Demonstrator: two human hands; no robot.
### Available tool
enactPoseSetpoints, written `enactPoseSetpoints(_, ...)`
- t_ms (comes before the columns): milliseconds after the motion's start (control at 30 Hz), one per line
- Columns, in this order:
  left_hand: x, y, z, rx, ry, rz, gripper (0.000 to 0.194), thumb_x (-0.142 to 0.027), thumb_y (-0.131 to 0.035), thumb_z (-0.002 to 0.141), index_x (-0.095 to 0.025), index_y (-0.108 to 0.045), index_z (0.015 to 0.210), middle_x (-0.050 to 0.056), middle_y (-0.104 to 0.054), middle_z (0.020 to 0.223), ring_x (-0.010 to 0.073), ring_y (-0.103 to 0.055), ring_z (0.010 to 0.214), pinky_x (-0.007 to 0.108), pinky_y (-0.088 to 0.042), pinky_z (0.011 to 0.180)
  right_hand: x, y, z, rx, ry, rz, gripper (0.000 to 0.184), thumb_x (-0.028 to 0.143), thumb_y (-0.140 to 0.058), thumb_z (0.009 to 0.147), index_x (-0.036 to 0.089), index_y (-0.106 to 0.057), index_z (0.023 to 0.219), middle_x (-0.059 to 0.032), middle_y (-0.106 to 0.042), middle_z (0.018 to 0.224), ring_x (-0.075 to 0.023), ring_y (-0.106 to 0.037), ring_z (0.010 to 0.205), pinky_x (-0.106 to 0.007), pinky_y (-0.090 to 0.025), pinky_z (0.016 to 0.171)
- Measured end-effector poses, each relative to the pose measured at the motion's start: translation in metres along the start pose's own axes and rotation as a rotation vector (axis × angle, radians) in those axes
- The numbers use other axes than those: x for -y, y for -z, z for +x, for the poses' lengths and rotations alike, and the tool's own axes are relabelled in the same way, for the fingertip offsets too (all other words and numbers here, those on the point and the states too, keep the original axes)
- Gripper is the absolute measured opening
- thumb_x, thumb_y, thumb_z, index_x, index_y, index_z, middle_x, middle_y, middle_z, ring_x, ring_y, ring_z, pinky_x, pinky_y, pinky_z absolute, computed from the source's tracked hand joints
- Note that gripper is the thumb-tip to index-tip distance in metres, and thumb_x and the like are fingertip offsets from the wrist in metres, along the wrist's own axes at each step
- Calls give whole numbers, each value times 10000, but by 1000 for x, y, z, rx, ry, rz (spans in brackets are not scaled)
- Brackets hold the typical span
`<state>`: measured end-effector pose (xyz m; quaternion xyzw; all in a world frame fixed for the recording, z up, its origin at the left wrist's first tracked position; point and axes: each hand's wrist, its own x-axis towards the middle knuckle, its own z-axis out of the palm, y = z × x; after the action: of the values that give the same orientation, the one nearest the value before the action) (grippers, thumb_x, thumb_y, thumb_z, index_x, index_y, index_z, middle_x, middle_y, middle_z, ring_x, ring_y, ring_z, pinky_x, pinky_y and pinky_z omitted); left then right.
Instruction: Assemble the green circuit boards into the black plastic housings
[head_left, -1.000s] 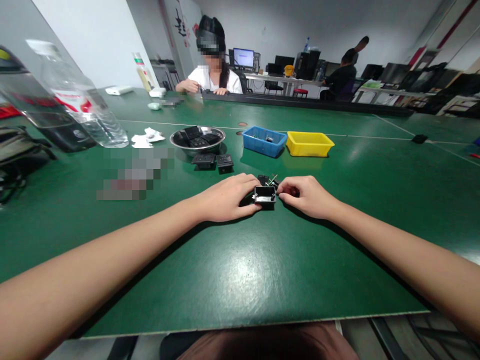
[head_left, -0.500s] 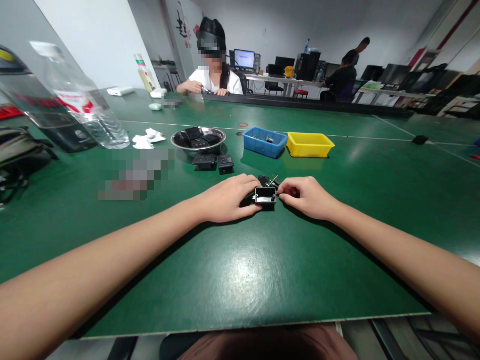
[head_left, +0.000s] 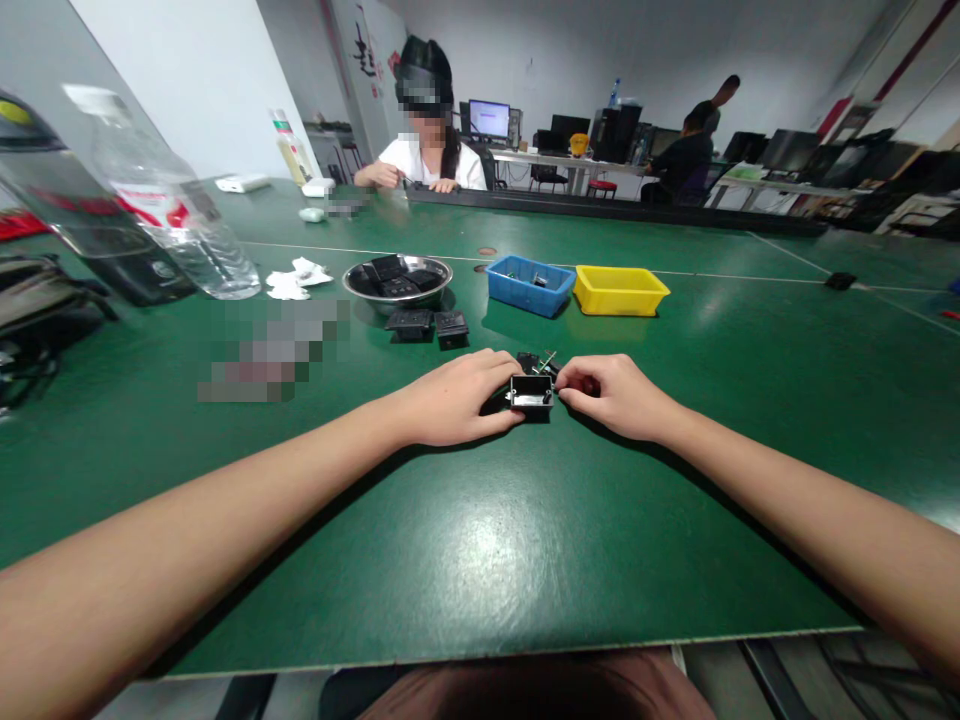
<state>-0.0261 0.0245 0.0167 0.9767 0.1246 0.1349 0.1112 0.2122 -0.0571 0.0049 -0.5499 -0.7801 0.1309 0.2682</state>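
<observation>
On the green table [head_left: 480,540] my left hand [head_left: 459,398] grips a small open black plastic box [head_left: 531,396], thumb at its near side and fingers at its far side. The box's hollow faces me, and a bright metal-like strip shows inside. My right hand [head_left: 616,396] rests at the box's right side with thumb and fingertips closed together; whatever they pinch is too small or hidden to make out. Just behind the box lie a small black piece [head_left: 527,362] and a small green circuit board [head_left: 547,362], partly covered by the box and fingers.
A metal bowl [head_left: 352,290] of black plastic housings stands behind my left hand, with two black housings [head_left: 431,326] before it. A blue bin [head_left: 525,295] with small parts and a yellow bin [head_left: 621,296] stand farther back. Bottles [head_left: 180,230] stand left; a person [head_left: 427,150] sits opposite.
Both my hands and the black box stay in the same place. The view has tilted very slightly, and the hand of the person opposite has moved a little.
</observation>
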Motion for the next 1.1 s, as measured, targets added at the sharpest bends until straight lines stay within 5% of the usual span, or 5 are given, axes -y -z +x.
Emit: enactPoseSetpoints(1100,1,-1,0,4,-2,10,323,-366,-554,940,-140,-602,1167,129,-656,1151,254,-621,1066,385,-509,955,1,1,-1,-39,34,22,65,147,-630,832,145,-694,821,24,-613,641,-101,-500,567,-236,-372,598)
